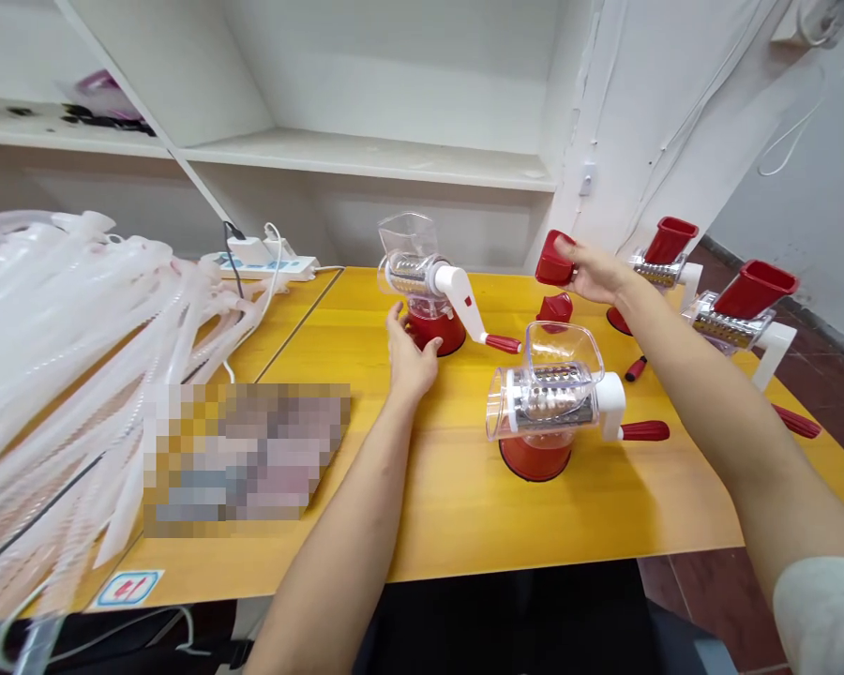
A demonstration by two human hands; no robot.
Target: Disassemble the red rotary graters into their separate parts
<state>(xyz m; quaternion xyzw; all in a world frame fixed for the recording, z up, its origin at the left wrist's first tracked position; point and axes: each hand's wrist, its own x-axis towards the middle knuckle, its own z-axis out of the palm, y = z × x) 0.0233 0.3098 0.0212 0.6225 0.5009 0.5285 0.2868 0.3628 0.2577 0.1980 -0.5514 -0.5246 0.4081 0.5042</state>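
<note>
My left hand (414,364) cups the red base of a rotary grater (436,323), fingers on its left side and thumb at the front. That grater has a clear hopper, a metal drum and a white crank with a red handle. Raised at the back right, my right hand (595,270) grips a red food pusher (554,261). A second red food pusher (555,307) lies on the table below it. Closer to me stands another rotary grater (552,403) with its clear hopper uncovered. At the right, two more graters have red pushers (756,289) in their hoppers, partly hidden behind my right arm.
Clear plastic tubes (63,309) are heaped along the left side of the yellow table (457,516). A power strip (281,269) with plugs and cords sits at the back. A blurred flat item (253,459) lies left of my arm. White shelving (394,159) rises behind the table.
</note>
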